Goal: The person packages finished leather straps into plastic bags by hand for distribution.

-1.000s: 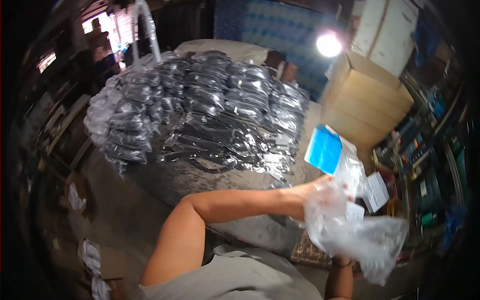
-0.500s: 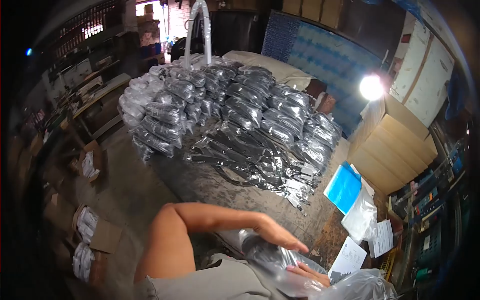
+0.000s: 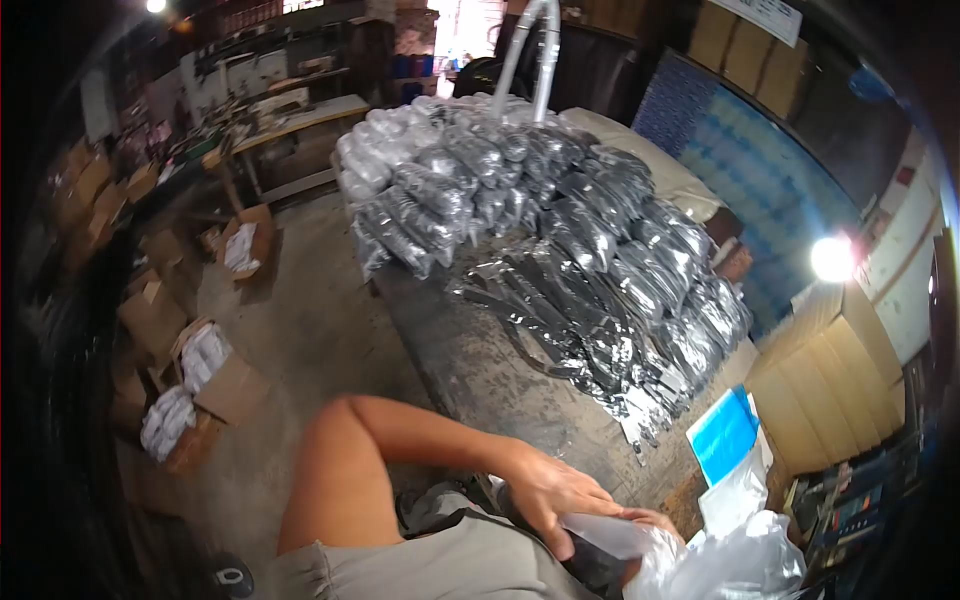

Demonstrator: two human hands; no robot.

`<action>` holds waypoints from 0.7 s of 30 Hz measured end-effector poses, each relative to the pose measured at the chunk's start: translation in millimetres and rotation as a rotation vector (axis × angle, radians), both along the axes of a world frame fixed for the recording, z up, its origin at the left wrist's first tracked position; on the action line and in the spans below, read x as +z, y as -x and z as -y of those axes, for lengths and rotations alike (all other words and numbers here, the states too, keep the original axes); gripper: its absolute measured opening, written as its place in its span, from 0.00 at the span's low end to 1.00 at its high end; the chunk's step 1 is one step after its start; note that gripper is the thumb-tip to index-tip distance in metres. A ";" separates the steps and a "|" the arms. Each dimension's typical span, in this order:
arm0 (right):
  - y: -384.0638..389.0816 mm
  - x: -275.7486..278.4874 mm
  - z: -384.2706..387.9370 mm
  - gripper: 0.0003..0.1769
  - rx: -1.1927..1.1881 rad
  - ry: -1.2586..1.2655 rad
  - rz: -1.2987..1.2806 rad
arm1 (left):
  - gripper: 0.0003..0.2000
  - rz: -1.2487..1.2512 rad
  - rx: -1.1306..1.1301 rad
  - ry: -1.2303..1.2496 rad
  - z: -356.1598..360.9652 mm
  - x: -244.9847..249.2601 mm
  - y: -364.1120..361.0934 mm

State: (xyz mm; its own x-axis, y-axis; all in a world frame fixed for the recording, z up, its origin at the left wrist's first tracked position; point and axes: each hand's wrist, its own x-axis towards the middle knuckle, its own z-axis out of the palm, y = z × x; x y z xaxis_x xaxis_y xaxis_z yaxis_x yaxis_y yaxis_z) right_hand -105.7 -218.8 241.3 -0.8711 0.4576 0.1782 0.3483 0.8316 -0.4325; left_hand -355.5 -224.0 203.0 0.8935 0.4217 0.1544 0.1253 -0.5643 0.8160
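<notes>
At the table's near edge, my left hand lies over a clear plastic bag with something dark inside, its fingers spread and pointing right. My right hand is at the far end of the same bag, mostly hidden behind plastic, so its grip does not show. More crumpled clear plastic lies just right of the hands. Beyond them, flat dark items in clear bags are spread on the worn table.
Stacked plastic-wrapped bundles cover the table's back. To the right are a blue packet, cardboard cartons and a bright lamp. Open boxes with white bundles stand on the floor at left.
The view has swung left, shifting the scene rightward. My left hand has turned and come down flatter over the bag. My right hand is now more hidden by plastic.
</notes>
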 end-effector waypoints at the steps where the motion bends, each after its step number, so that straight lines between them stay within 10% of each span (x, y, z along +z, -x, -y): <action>1: 2.0 4.0 -6.0 0.14 0.004 -0.033 0.016 | 0.46 0.006 0.032 -0.007 -2.9 -4.0 -9.0; 12: 49.0 83.3 -62.8 0.09 -0.049 -0.420 -0.123 | 0.23 0.214 0.335 -0.107 -67.9 0.5 -52.1; 17: 4.1 176.4 -45.7 0.36 -0.109 -0.396 -0.978 | 0.17 0.499 0.485 0.062 -107.1 43.4 -55.9; 21: -45.1 78.1 -81.0 0.46 -0.581 -0.495 -1.139 | 0.16 0.841 0.499 -0.055 -118.2 107.8 -52.1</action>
State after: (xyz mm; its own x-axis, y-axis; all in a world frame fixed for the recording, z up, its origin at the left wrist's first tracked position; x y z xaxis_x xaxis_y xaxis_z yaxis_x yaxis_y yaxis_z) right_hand -60.6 -137.7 319.4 0.1597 0.3831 0.9098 0.3513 0.8393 -0.4150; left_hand -303.5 -105.8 310.8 0.2033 0.6944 0.6902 -0.2506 -0.6445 0.7223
